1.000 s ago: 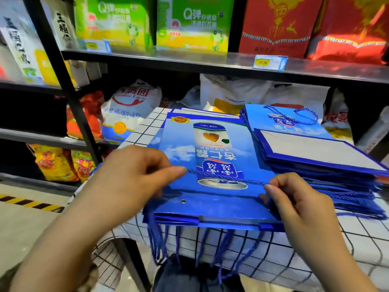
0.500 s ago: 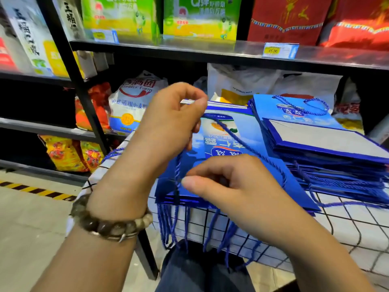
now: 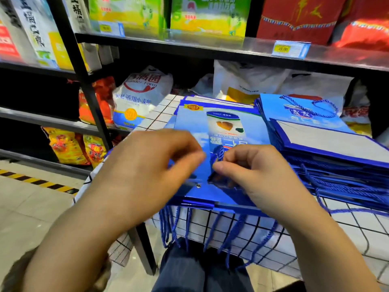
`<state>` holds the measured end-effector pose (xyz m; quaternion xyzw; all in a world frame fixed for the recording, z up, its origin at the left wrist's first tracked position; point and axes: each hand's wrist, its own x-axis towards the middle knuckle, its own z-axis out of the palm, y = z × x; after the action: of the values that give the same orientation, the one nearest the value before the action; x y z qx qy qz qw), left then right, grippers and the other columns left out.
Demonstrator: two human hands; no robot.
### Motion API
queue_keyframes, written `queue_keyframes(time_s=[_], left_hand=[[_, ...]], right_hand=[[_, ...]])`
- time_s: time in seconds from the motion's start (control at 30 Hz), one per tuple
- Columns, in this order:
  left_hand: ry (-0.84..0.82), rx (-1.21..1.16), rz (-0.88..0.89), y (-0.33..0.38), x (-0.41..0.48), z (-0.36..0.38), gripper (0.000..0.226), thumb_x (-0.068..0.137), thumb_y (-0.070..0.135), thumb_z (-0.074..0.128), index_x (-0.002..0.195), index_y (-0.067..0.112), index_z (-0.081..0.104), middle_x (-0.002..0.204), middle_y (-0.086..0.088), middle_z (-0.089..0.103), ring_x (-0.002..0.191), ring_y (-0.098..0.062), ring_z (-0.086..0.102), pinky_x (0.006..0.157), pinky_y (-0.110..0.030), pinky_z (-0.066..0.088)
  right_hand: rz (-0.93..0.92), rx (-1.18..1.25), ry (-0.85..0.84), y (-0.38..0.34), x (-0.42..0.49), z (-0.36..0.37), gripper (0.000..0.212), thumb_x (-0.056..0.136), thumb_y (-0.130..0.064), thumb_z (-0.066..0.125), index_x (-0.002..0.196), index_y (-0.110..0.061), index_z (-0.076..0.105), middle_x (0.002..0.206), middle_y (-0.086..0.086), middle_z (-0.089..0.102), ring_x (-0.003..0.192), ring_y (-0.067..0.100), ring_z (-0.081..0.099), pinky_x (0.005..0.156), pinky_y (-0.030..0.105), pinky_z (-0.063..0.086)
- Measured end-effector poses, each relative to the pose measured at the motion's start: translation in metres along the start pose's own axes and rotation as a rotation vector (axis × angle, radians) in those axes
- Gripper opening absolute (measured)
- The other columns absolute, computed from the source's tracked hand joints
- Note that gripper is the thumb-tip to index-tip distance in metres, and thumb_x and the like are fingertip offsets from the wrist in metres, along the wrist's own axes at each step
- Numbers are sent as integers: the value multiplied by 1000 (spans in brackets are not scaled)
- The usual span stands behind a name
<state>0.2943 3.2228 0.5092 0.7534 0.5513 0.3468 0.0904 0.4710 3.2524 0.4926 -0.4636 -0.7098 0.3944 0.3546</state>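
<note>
**Cord handle worked on top bag of stack**

The top bag (image 3: pixel 229 121) lies flat, print up, on a stack at the near edge of the desk (image 3: pixel 355 226). Its mouth end is turned toward the person, so the eyelet (image 3: pixel 197 185) is within reach. The blue cord (image 3: pixel 220 153) is pinched in the right hand (image 3: pixel 259 175), with thumb and curled forefinger clamped on a short loop just above the bag face. It is judged to be held short for control in threading or knotting. The left hand (image 3: pixel 147 171) is held close beside it, thumb and fingertips drawn together. Blur hides whether cord sits in that grip — it cannot be told. Cords of the lower bags (image 3: pixel 187 224) hang over the desk edge. A second stack (image 3: pixel 315 142) lies just to the right.
</note>
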Motion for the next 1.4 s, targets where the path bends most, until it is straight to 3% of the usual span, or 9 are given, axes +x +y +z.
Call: queue_keyframes(time_s=[0.07,0.17,0.27,0.57,0.9,1.1,1.23,1.3,1.4], left_hand=[[-111,126,23,-3,-15,1,41,67,67,37,90,40,59,83,22,63,80,3,56,67,-34,51],[-177,232,69,-13,-21,4,47,66,70,39,88,37,65,91,21,65,87,-1,54,65,-34,55],[-194,251,102,-18,-17,5,48,68,68,39,85,33,68,86,18,68,86,-4,53,56,-25,50],[-91,144,-11,-18,-15,4,64,58,75,33,91,34,69,84,18,68,75,3,56,70,-9,39],[-54,201,72,-19,-18,8,47,74,60,39,85,25,70,72,10,68,64,-10,63,52,-31,51],[-37,188,69,-20,-18,11,41,77,57,39,77,28,67,66,11,66,64,-7,56,49,-21,41],[33,141,4,-22,-17,15,43,76,60,34,72,28,62,61,9,63,72,-10,51,52,-22,39],[77,90,-51,-23,-16,16,46,74,61,33,73,27,63,61,7,62,74,-9,50,58,-23,40],[162,82,-114,-20,-16,17,38,71,60,40,77,26,57,65,8,62,67,-8,55,55,-30,47]], right_hand=[[-22,-60,-18,1,1,7,30,84,-22,61,56,-12,57,58,1,64,54,16,52,61,31,43],[-31,-112,-47,-3,3,13,34,86,-23,58,53,-17,53,50,-12,56,48,1,45,52,13,34],[-26,-105,-76,-4,5,15,33,87,-21,57,55,-17,51,47,-10,52,46,1,43,51,13,33],[-13,-175,-78,-4,8,18,36,91,-24,52,56,-17,47,45,-11,51,41,3,42,46,14,29],[17,-96,-93,-7,13,21,34,91,-22,52,58,-15,50,42,-14,51,37,2,41,42,11,26],[-67,-372,-138,-2,11,19,31,88,-31,55,61,-17,47,53,-5,44,53,8,38,51,21,28],[-171,-463,-320,-9,11,9,21,88,-33,40,69,-28,48,78,-8,46,79,8,46,76,27,38],[-151,-411,-424,-13,11,3,12,77,-28,41,78,-28,52,82,-12,46,82,4,46,79,23,38],[-215,-577,-449,-10,16,3,17,85,-17,47,97,-22,58,86,-13,47,87,7,46,81,25,39]])
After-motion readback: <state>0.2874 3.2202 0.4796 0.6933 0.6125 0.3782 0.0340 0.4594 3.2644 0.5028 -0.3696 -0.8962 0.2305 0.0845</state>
